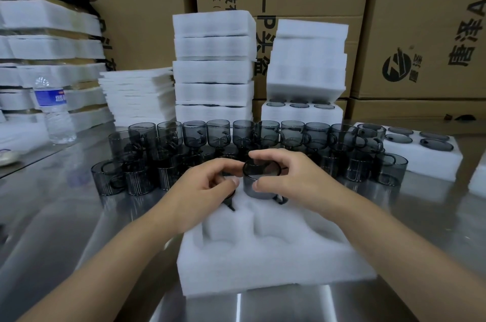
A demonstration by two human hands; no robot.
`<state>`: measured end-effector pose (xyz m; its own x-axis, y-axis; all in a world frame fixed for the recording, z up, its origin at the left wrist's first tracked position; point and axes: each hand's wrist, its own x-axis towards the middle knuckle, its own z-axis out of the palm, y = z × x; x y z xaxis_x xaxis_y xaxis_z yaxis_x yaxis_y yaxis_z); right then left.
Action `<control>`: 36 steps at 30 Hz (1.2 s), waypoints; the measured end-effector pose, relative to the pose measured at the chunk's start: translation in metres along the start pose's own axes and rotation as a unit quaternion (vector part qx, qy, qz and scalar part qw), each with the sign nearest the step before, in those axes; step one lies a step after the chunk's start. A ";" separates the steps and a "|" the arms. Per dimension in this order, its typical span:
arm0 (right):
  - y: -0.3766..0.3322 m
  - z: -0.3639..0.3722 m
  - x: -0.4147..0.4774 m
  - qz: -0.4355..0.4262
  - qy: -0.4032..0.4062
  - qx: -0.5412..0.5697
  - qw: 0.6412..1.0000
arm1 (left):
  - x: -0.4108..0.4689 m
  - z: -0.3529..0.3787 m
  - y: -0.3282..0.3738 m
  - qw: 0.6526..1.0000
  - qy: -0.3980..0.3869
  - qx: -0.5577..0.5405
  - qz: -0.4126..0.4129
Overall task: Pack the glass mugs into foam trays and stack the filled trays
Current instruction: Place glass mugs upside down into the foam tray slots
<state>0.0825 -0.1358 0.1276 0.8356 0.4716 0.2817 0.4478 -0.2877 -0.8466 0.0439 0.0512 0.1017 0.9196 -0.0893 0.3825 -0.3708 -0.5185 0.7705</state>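
A white foam tray (273,264) with round pockets lies on the steel table in front of me. My right hand (297,179) grips a smoky grey glass mug (259,185) by its rim and wall, half sunk in a far pocket. My left hand (207,190) curls over another mug in the neighbouring left pocket; only its dark handle shows under the fingers. Several loose grey mugs (218,132) stand in rows, some stacked, just beyond the tray.
Stacks of filled foam trays (213,72) rise at the back centre, flat foam sheets (136,95) to their left. A filled tray (426,148) lies at right. A water bottle (54,111) stands at left. Cardboard boxes (420,32) form the back wall.
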 end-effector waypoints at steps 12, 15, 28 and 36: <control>-0.001 -0.001 0.001 0.042 -0.040 -0.035 0.998 | -0.002 -0.001 0.002 1.000 -0.007 0.014 0.007; 0.001 -0.002 0.001 0.055 -0.047 -0.016 0.997 | -0.002 -0.002 0.002 1.000 -0.009 0.017 0.019; 0.014 -0.008 0.011 0.132 0.099 -0.179 0.970 | -0.001 0.000 -0.003 0.993 0.064 0.022 0.092; 0.013 -0.010 0.010 0.143 0.055 -0.235 0.960 | 0.000 -0.001 -0.002 0.996 0.044 0.023 0.068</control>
<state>0.1002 -0.1429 0.1234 0.9629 0.2336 0.1354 0.2670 -0.7492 -0.6061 0.0443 0.0535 0.1006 0.8455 -0.0887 0.5266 -0.4835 -0.5459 0.6843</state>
